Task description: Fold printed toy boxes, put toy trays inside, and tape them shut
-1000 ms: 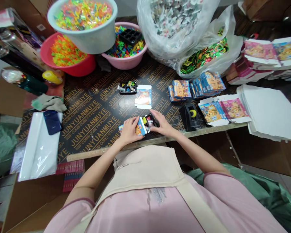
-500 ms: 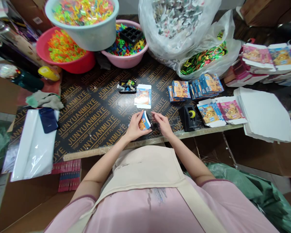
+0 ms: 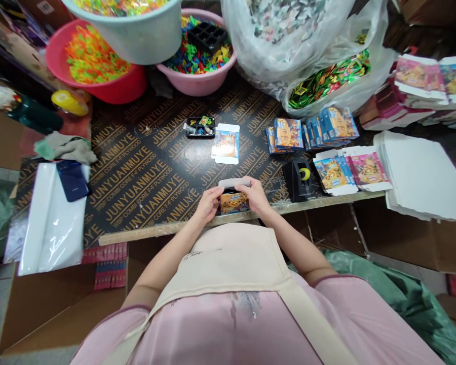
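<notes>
Near the table's front edge I hold a small printed cardboard box (image 3: 234, 204) between both hands. Its picture side faces me, and a pale end flap (image 3: 234, 182) stands up along the top. My left hand (image 3: 210, 204) grips the left side, thumb by the flap. My right hand (image 3: 256, 195) grips the right side, thumb and fingers at the flap. Beyond my hands lies a flat printed carton (image 3: 225, 144). Touching or very near its left side is a black compartment tray (image 3: 200, 128) with small colourful pieces in it.
Right of my hands stands a black tape dispenser (image 3: 297, 181). Stacked blue boxes (image 3: 289, 134), flat cartons (image 3: 332, 172) and white card sheets (image 3: 418, 175) lie further right. Tubs, including a pink basin (image 3: 199, 83), and a plastic bag (image 3: 266, 66) line the back. A phone (image 3: 73, 180) lies left.
My right hand has come onto the box, which is turned so its picture side faces me. Its pale flap now stands across the top. The view has shifted slightly.
</notes>
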{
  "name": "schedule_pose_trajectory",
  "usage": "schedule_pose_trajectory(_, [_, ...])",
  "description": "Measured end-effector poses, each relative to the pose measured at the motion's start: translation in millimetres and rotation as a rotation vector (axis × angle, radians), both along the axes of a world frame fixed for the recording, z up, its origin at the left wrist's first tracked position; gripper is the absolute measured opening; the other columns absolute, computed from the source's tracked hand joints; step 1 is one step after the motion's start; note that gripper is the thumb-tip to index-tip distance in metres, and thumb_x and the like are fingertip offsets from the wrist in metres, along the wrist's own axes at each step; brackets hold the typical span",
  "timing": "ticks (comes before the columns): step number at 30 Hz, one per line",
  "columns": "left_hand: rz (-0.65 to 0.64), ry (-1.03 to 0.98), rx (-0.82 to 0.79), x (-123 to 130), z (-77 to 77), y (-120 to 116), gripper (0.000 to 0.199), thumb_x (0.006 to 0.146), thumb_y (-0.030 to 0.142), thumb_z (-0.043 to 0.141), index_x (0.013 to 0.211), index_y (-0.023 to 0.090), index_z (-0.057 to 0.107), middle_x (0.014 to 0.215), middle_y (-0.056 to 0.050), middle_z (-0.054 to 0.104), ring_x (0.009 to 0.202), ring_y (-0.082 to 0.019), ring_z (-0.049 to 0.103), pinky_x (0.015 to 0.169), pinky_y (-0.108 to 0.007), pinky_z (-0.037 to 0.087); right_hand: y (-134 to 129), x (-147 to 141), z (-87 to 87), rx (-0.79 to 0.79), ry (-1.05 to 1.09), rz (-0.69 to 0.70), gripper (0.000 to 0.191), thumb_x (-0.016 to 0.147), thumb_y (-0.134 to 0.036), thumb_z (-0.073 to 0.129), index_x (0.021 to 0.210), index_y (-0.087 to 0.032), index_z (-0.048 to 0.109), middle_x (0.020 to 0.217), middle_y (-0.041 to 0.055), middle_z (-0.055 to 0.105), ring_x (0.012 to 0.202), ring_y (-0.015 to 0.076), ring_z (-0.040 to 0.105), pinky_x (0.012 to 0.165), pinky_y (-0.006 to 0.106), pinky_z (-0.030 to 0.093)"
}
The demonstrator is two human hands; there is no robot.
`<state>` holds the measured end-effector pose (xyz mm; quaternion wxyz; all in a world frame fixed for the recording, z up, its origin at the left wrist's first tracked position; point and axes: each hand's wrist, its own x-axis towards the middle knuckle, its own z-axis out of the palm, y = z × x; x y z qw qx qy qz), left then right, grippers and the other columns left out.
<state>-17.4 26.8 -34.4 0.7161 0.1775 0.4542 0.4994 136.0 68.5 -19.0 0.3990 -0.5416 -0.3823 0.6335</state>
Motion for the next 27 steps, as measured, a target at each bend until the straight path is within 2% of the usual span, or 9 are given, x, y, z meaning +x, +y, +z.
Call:
schedule_pose_trajectory(3, [0.024,0.048,-0.027,-0.7,3.0,4.6,0.036,0.054,0.035,0.084,0.083,0.017,0.072,0.074,0.000,0.072,0.066,-0.014,0.065,0.063,-0.025,0.049,-1.5,7.7,-0.6,0.032,0.038,0.004,0.024,0.064,-0.041,0.070,0.077,-0.023,0.062,0.072,-0.0027,0.064,0.074,0.0183,0.059,0.070,0.031,0.047])
schedule_pose_trajectory(5, [0.060,0.090,-0.018,-0.2,4.3,8.5,0.030,0.054,0.028,0.080,0.080,0.018,0.070,0.072,0.002,0.070,0.064,-0.012,0.062,0.062,-0.023,0.048,-3.1,14.5,-3.0,0.021,0.072,-0.017,0.029,0.068,-0.044,0.062,0.089,-0.023,0.064,0.081,-0.0003,0.068,0.079,0.0201,0.062,0.071,0.032,0.049])
schedule_pose_trajectory(7, [0.089,0.127,0.010,1.0,4.9,12.0,0.028,0.052,0.023,0.076,0.079,0.019,0.069,0.074,0.003,0.069,0.066,-0.013,0.061,0.063,-0.023,0.047,-5.0,19.3,-7.8,0.012,0.061,-0.009,0.031,0.069,-0.043,0.058,0.093,-0.024,0.063,0.086,0.0015,0.071,0.082,0.0218,0.065,0.073,0.034,0.050])
schedule_pose_trajectory(10, [0.104,0.210,0.098,2.1,5.9,14.2,0.030,0.052,0.021,0.073,0.082,0.020,0.071,0.078,0.002,0.071,0.074,-0.015,0.063,0.071,-0.028,0.049,-7.0,18.1,-16.5,0.063,0.009,0.004,0.030,0.069,-0.039,0.055,0.093,-0.023,0.063,0.093,0.0032,0.073,0.091,0.0247,0.067,0.085,0.039,0.051])
schedule_pose_trajectory(14, [0.133,0.396,0.314,-2.3,11.2,8.8,0.009,0.061,0.026,0.071,0.067,0.020,0.072,0.076,-0.003,0.073,0.078,-0.020,0.067,0.080,-0.036,0.052,-7.3,6.7,-22.9,0.154,0.050,-0.079,0.020,0.070,-0.032,0.051,0.083,-0.023,0.064,0.094,0.0046,0.075,0.094,0.0258,0.067,0.093,0.044,0.051])
schedule_pose_trajectory(16, [0.095,0.499,0.456,-7.6,15.2,4.6,0.009,0.066,0.030,0.071,0.065,0.021,0.073,0.079,-0.005,0.075,0.080,-0.021,0.069,0.081,-0.038,0.053,-8.2,2.9,-23.5,0.197,0.102,-0.116,0.015,0.073,-0.031,0.050,0.072,-0.023,0.063,0.091,0.0052,0.076,0.091,0.0254,0.069,0.093,0.045,0.051])
schedule_pose_trajectory(19, [0.000,0.685,0.589,-16.4,20.5,2.5,0.014,0.070,0.035,0.074,0.067,0.021,0.075,0.083,-0.006,0.078,0.080,-0.021,0.071,0.081,-0.037,0.055,-10.9,4.7,-21.8,0.283,0.123,-0.145,0.023,0.080,-0.036,0.052,0.066,-0.023,0.065,0.087,0.0052,0.077,0.089,0.0244,0.070,0.090,0.043,0.053])
schedule_pose_trajectory(23, [-0.080,0.772,0.531,-24.2,23.4,10.2,0.020,0.068,0.038,0.079,0.073,0.019,0.077,0.079,-0.006,0.078,0.073,-0.019,0.071,0.073,-0.033,0.058,-9.4,17.5,-16.3,0.386,-0.065,-0.047,0.014,0.075,-0.036,0.074,0.076,-0.023,0.075,0.087,0.0033,0.078,0.085,0.0210,0.070,0.083,0.036,0.055])
schedule_pose_trajectory(27, [-0.163,0.724,0.432,-27.6,25.6,19.2,0.028,0.066,0.043,0.081,0.074,0.016,0.077,0.070,-0.005,0.075,0.063,-0.017,0.069,0.063,-0.029,0.057,-0.6,27.8,-10.0,0.371,-0.160,0.057,0.017,0.073,-0.039,0.079,0.077,-0.022,0.077,0.077,0.0015,0.077,0.070,0.0170,0.068,0.071,0.032,0.055])
